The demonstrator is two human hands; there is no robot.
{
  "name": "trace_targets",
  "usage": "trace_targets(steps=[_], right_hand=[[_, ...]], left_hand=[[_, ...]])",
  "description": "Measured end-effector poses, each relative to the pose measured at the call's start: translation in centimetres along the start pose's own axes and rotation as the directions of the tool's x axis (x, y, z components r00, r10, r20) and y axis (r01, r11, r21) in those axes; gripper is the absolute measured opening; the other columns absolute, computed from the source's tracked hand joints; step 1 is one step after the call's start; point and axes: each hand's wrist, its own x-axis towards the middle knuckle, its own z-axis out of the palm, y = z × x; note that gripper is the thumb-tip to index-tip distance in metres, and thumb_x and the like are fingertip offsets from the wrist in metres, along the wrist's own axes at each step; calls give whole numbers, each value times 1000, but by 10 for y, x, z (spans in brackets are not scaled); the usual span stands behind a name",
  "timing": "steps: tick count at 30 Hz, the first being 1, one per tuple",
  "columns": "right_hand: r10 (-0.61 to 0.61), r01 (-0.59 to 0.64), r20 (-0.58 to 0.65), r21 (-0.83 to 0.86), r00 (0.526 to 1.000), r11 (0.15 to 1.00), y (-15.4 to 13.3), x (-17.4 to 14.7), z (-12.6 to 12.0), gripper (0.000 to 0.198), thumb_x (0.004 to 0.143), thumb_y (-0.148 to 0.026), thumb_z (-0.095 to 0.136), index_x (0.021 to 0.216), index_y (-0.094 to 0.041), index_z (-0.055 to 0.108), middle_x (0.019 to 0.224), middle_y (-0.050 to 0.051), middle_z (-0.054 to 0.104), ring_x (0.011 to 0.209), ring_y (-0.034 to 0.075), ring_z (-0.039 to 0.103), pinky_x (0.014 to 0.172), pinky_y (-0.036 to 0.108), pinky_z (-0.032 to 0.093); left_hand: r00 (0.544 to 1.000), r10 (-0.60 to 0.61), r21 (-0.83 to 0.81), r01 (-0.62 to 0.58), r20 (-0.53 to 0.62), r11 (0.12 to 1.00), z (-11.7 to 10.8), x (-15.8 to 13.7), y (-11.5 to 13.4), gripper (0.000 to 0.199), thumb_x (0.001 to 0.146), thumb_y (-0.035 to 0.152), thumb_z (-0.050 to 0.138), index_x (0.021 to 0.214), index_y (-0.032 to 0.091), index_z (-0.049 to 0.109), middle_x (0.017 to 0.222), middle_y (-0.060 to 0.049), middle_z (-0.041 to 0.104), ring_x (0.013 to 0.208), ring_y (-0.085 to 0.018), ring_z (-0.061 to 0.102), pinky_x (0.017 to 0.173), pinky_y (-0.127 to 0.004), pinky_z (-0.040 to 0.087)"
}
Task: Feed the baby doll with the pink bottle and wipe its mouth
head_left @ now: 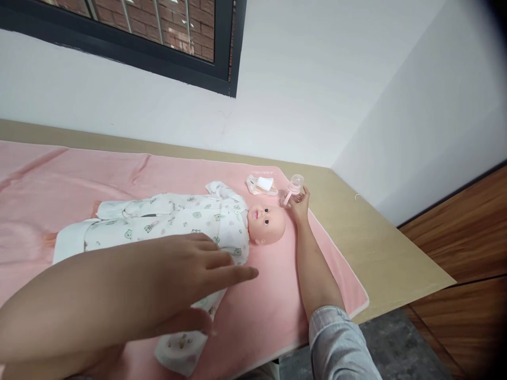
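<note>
At the far right corner of the pink blanket, my right hand is wrapped round a baby bottle with a clear cap and a pink collar and handle. My left hand hangs open over the doll's body, index finger stretched out and thumb apart, with nothing visible in it. A baby doll lies on its back with its head to the right, in white printed clothes. My left forearm hides part of its lower side. One sleeve shows below my left hand.
A clear wrapper with a white folded piece lies beside the doll's head. The pink blanket covers much of a light wooden table. White walls and a dark-framed window stand behind; wooden panels are at right.
</note>
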Motion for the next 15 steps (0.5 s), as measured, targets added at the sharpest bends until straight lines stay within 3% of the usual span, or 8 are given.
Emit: trace_targets(steps=[5,9,12,15], right_hand=[[-55,56,-18,24,998,998,-28,4,3,98,56,-40,78,138,-22,29,106,3,55,87,12,58,89,32,51],[-186,180,56,102,981,978,-74,6,12,96,58,-39,76,139,-21,29,109,5,56,97,15,62,89,30,52],[-251,220,114,229,961,948,-116,-4,25,94,61,-40,77,139,-24,28,113,6,58,103,16,64,93,32,53],[-289,205,205,351,935,914,-153,-29,40,86,66,-44,77,137,-27,31,123,8,60,112,19,63,101,37,51]], left_hand=[[996,78,-145,-70,48,987,-14,21,-31,53,97,35,58,148,37,42,147,0,50,131,-26,51,105,-34,45],[990,-43,-161,20,-137,987,-16,43,-55,46,97,39,57,142,31,49,148,-4,48,133,-28,47,110,-38,40],[928,-218,-272,135,-302,953,-10,56,-65,43,96,44,58,135,27,54,140,-5,54,121,-28,56,102,-39,47],[851,-370,-429,195,-374,882,-4,63,-71,43,93,47,62,129,24,58,133,-6,59,113,-26,60,96,-38,50]])
